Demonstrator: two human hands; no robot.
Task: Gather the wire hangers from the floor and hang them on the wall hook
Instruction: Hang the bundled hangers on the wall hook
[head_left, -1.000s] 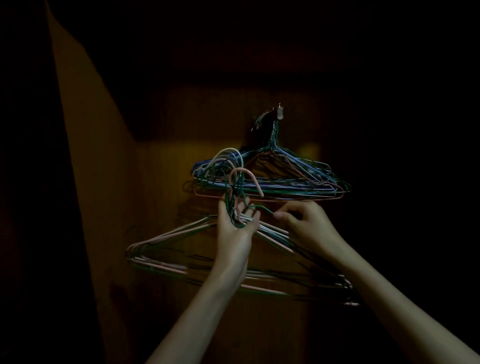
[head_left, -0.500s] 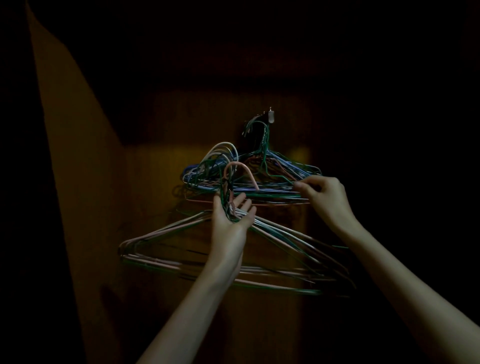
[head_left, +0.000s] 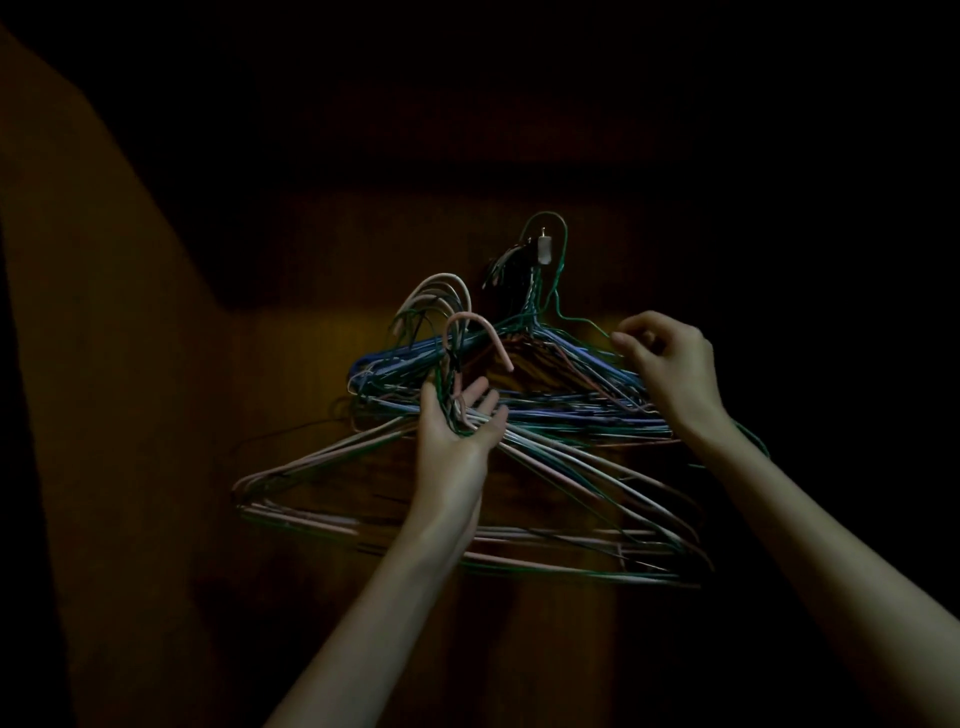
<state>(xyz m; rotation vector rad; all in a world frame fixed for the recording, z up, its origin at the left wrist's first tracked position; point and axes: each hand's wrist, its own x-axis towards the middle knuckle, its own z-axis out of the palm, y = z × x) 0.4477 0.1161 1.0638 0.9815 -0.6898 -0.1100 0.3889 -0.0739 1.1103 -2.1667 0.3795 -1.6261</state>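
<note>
Dimly lit, a brown wooden wall (head_left: 322, 519) fills the view, and against it the left hand (head_left: 457, 431) carries a bundle of pink, white and green wire hangers (head_left: 363, 499) by their necks, fingers loosely spread upward. Above it hangs a cluster of blue and green hangers (head_left: 550, 400) on a small wall hook (head_left: 543, 250). The right hand (head_left: 670, 364) pinches a single green hanger (head_left: 558, 291), its top looped over the hook.
</note>
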